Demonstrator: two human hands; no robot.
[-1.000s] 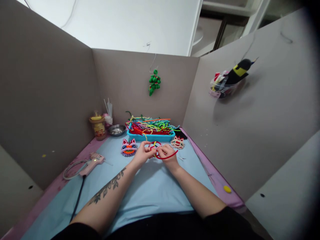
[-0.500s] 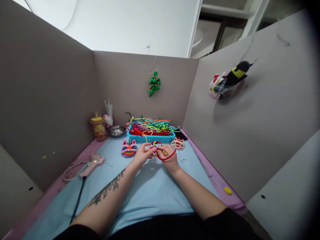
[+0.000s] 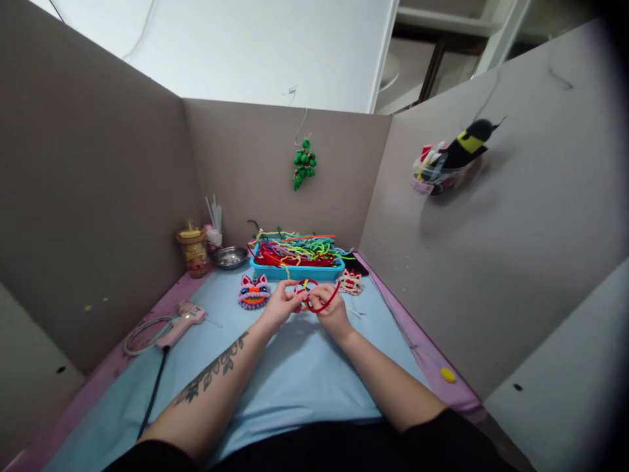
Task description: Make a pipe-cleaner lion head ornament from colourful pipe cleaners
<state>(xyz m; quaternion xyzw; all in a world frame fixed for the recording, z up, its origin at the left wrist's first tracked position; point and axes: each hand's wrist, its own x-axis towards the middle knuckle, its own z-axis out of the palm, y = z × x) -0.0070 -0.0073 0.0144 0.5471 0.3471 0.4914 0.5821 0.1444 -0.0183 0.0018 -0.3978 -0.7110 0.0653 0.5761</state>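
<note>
My left grip (image 3: 281,307) is pinched on a red fuzzy loop (image 3: 318,310) with a bit of yellow in it. My right grip (image 3: 332,313) is pinched on it too, and one red end curls up on the right. We hold it over the middle of the blue tabletop (image 3: 304,373). On the far side sits a blue tray (image 3: 297,272) full of fuzzy sticks (image 3: 295,250). A purple animal face (image 3: 254,298) lies just left, and a pale one (image 3: 349,282) lies to the right.
</note>
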